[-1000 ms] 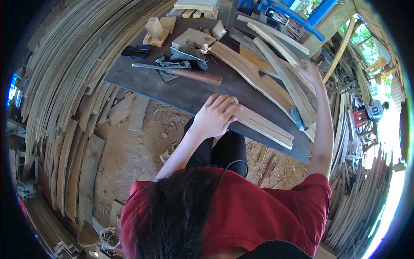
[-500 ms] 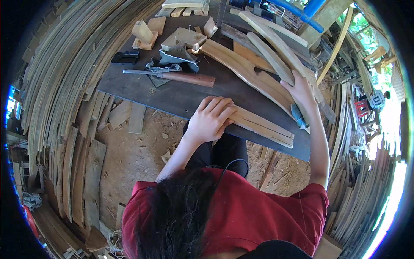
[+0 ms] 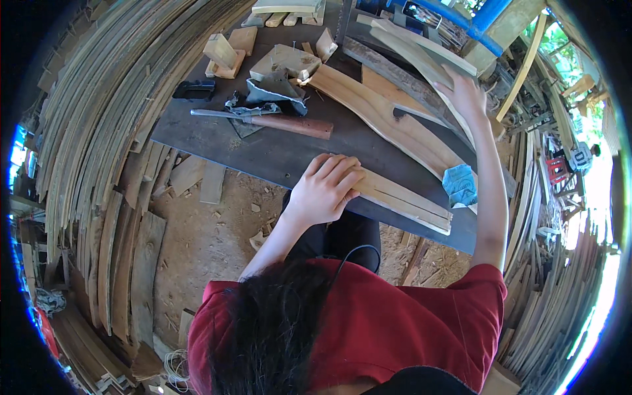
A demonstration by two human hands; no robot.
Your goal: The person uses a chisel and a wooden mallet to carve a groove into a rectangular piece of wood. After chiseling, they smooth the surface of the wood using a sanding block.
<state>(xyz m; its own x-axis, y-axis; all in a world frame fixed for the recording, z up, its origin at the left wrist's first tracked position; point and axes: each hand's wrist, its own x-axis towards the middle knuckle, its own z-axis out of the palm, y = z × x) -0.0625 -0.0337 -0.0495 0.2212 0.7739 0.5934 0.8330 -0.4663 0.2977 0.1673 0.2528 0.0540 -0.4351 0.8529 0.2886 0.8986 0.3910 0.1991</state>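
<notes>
My left hand [image 3: 326, 189] is wrapped over the near end of a flat wooden piece [image 3: 408, 201], which has a dark line along its length. That piece lies at the table's front edge. Farther off to the right, my right hand [image 3: 466, 95] has its fingers stretched out and apart at a long pale wooden strip [image 3: 415, 56]. A crumpled blue piece [image 3: 459, 185], perhaps sandpaper or cloth, rests by my right forearm. Between the hands and the strips lies a curved, notched wooden piece [image 3: 375, 115].
A wooden-handled metal tool [image 3: 289, 124], grey torn scraps [image 3: 276, 92] and wood blocks [image 3: 225, 56] lie on the dark table [image 3: 217, 135]. Stacked boards [image 3: 99, 131] line the left, more strips [image 3: 546, 309] the right. Blue metal bars [image 3: 484, 36] cross the far right.
My right hand has moved farther away and its fingers have spread. The shorter strip under it no longer shows apart from the long one. The blue piece now shows more fully.
</notes>
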